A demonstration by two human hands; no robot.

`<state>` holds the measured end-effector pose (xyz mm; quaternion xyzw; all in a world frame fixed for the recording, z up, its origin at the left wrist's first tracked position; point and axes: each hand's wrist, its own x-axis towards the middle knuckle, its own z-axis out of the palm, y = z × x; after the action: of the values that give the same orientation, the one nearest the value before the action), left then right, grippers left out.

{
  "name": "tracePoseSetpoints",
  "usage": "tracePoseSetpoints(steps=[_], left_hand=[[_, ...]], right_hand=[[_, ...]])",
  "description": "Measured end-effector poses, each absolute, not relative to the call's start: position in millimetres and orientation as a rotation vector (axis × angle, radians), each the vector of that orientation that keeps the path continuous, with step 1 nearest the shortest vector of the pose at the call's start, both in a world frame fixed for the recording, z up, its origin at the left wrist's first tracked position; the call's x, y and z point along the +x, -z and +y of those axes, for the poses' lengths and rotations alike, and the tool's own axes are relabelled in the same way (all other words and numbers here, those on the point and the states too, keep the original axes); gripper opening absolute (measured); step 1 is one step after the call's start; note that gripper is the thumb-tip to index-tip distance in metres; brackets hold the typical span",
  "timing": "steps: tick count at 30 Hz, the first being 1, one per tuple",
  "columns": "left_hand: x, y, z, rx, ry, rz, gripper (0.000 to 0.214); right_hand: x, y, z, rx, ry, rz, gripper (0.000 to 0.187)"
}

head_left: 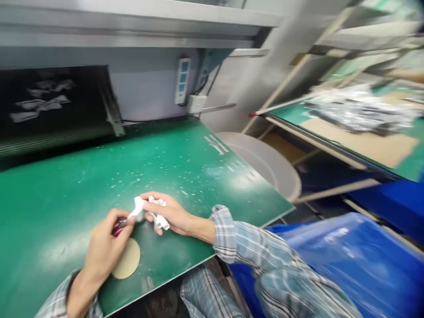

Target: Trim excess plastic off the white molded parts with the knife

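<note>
My left hand is closed around a small dark tool with pink on it; its working end is hidden by the fingers. Those same fingertips meet a white plastic piece, which my right hand pinches from the other side. More white plastic pieces are tucked in my right palm and stick out below the fingers. Both hands are just above the green tabletop. Partly under my left wrist lies a flat round beige disc.
Tiny white scraps dot the tabletop. A dark conveyor belt carrying white pieces stands at the back left. A power strip hangs on the back panel. On the right are a round grey tub, a rack with silvery bags and blue plastic sheeting.
</note>
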<state>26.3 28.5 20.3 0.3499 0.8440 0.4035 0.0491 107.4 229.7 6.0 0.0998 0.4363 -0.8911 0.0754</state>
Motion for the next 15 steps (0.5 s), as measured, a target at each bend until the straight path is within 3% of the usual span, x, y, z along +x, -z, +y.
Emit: tracePoseSetpoints(steps=[15], left_hand=[[22, -12, 14, 1.408, -1.133, 2.535, 0.022]], right_hand=[[102, -16, 223, 0.283, 2.61, 1.437, 0.057]])
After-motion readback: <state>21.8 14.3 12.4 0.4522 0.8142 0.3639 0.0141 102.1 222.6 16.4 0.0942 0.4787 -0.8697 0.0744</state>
